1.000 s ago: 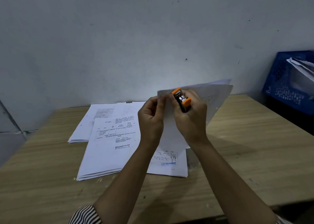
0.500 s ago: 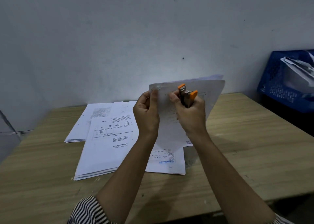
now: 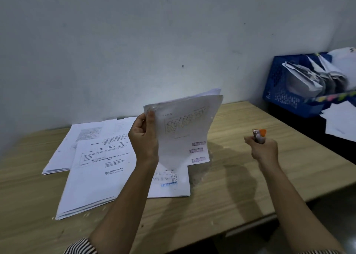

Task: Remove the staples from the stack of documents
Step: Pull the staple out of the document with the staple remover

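Paperwork update: we've got our left hand (image 3: 143, 138) up over the wooden table (image 3: 231, 186), thumb and fingers pinching the top left corner of a held document (image 3: 185, 126) so it hangs upright with its printed side toward us, a few red stamps showing near the bottom. Our right hand (image 3: 264, 148) is off to the right, well apart from that sheaf, fist curled around the orange staple remover (image 3: 259, 136) with its metal end poking up. Flat on the table under the left arm lie the other stacks of documents (image 3: 96, 169), overlapping each other. A blue crate (image 3: 279, 92) stuffed with crumpled paper sits at the far right.
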